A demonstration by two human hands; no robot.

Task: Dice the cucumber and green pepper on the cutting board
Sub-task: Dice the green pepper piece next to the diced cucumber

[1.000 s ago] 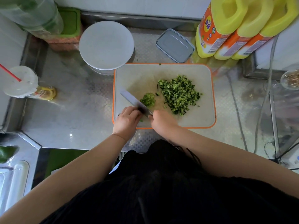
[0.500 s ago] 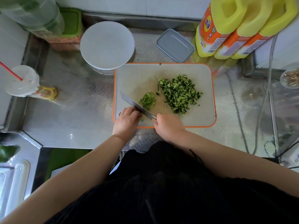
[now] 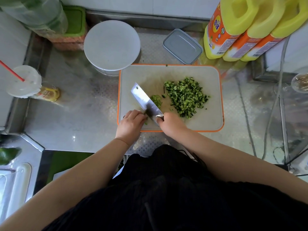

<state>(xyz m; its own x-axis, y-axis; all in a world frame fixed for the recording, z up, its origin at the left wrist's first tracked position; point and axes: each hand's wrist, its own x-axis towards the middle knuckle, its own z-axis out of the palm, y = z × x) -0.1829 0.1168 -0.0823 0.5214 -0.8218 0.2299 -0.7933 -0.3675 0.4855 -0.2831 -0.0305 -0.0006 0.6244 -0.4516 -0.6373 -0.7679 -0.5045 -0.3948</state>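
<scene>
Head view, we see one steel counter (image 3: 80, 114) carrying everything. Three yellow-and-orange jugs (image 3: 223, 30) stand in a row at the back right, touching each other. One white cutting board (image 3: 183, 72) with an orange rim lies mid-counter. One round white lid (image 3: 112, 45) sits on a container just beside the board's back-left corner; we can't tell what is inside. One green-lidded box (image 3: 74, 20) at back left, contents look reddish, blurred. One flat grey lidded box (image 3: 182, 45) is behind the board, contents hidden. One lidded drink cup (image 3: 25, 81) with a red straw (image 3: 11, 70) is at far left, lying against a small yellow-labelled container (image 3: 50, 93).

On the board we count two piles: a big heap of dark green diced cucumber (image 3: 186, 96) on the right half, and a small pale green chopped pile (image 3: 156, 100) near the centre, touching the blade. A few loose bits lie round the heap.

One cleaver (image 3: 145, 101), blade angled from the board's centre-left toward the front edge. Right hand (image 3: 170, 125) is curled tight round the handle, which it hides. Left hand (image 3: 130, 124) sits at the board's front-left, fingers bent down onto a green piece (image 3: 146, 122) at the blade's side; we see only a sliver of it, so we can't tell whether it is pepper or cucumber.
</scene>
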